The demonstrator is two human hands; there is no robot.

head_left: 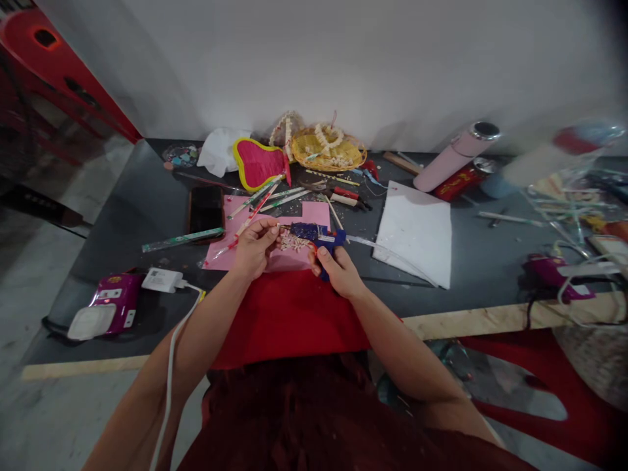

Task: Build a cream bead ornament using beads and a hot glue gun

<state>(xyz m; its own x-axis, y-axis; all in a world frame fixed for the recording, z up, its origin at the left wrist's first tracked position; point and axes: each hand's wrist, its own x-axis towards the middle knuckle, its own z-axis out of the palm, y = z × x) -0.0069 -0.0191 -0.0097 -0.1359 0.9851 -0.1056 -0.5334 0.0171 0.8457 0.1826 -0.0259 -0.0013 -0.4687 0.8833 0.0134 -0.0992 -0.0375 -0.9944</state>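
Observation:
My right hand point(338, 267) is wrapped round the handle of a blue hot glue gun point(328, 237), whose nozzle points left. A clear glue stick point(363, 241) sticks out of its back end. My left hand point(258, 247) is pinched close to the nozzle tip, on something pale and too small to make out. Below the gun, small cream-coloured pieces point(293, 242) lie in a loose pile on pink paper point(282, 261). Several patterned wrapped sticks point(254, 209) lie across the paper, left of and behind my hands.
Behind stand a pink heart-shaped piece point(260, 165) with yellow rim and a yellow woven basket point(356, 157). A phone point(205, 209) and purple power strip point(118, 297) lie left. White foam sheet point(417, 229), pink flask point(456, 154) and red can point(464, 180) are right. A white cable point(171, 366) crosses my left arm.

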